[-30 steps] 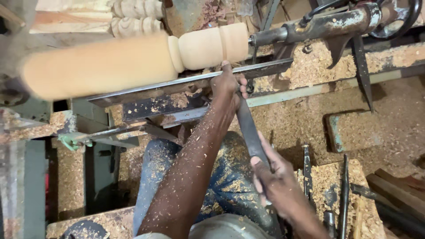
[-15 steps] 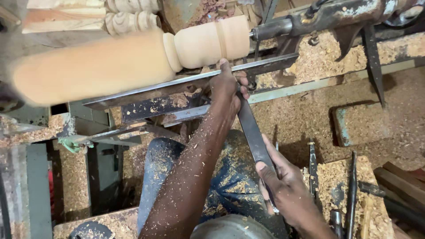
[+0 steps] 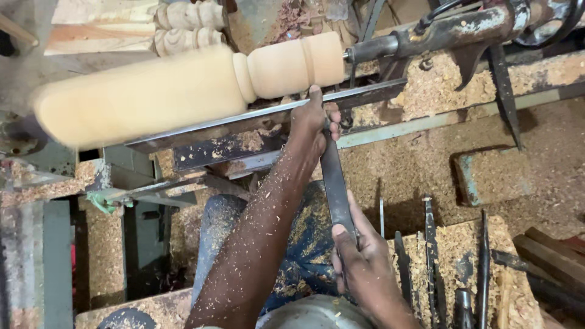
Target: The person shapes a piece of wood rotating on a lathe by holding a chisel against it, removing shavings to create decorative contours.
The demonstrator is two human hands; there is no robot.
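Observation:
A pale wooden workpiece spins blurred on a lathe, with a turned bead and a cylinder section at its right end. A long dark metal chisel runs from my lap up to the tool rest. My left hand grips the chisel's front on the rest, just below the cylinder section. Near my body, my right hand holds the chisel's rear end. Wood shavings cover my forearm and trousers.
The rusty tailstock holds the workpiece's right end. Several other chisels lie on a sawdust-covered board at lower right. Finished turned spindles lie behind the lathe. Sawdust covers the lathe bed and floor.
The view has shifted slightly. Both hands keep their grip on the chisel against the spinning wood, in nearly the same place.

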